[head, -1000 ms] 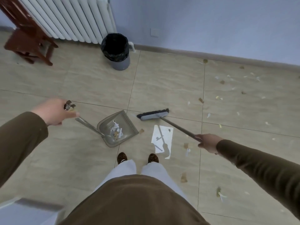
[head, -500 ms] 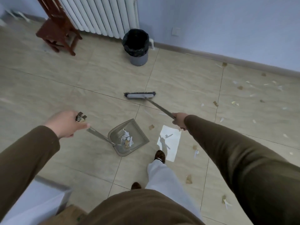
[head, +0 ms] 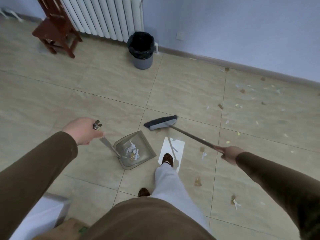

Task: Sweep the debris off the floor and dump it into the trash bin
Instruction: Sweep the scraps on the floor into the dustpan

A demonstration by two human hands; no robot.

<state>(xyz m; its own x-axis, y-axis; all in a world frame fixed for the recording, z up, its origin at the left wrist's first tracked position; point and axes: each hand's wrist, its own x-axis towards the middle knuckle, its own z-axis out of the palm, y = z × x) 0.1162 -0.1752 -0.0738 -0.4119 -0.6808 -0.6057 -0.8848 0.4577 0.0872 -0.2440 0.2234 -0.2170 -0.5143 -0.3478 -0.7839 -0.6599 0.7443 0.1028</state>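
Observation:
My left hand [head: 81,131] grips the top of the long metal handle of a grey see-through dustpan [head: 136,150], which sits on the tile floor and holds white and brown paper scraps. My right hand [head: 228,154] holds the stick of a grey broom; the broom head [head: 161,122] rests on the floor just beyond the dustpan. A grey trash bin [head: 142,50] with a black liner stands by the far wall. Paper debris [head: 242,101] lies scattered over the tiles to the right, with a few brown scraps [head: 197,181] near my right side.
A dark wooden chair [head: 55,30] stands at the back left, in front of a white radiator [head: 103,16]. A bright window reflection [head: 173,148] lies on the tile by my leading foot [head: 167,159]. A white box [head: 39,217] sits at the lower left.
My right hand has pulled back to the right, and the broom head has come nearer, to the dustpan's far right. My right foot stepped forward, and the bin looks closer.

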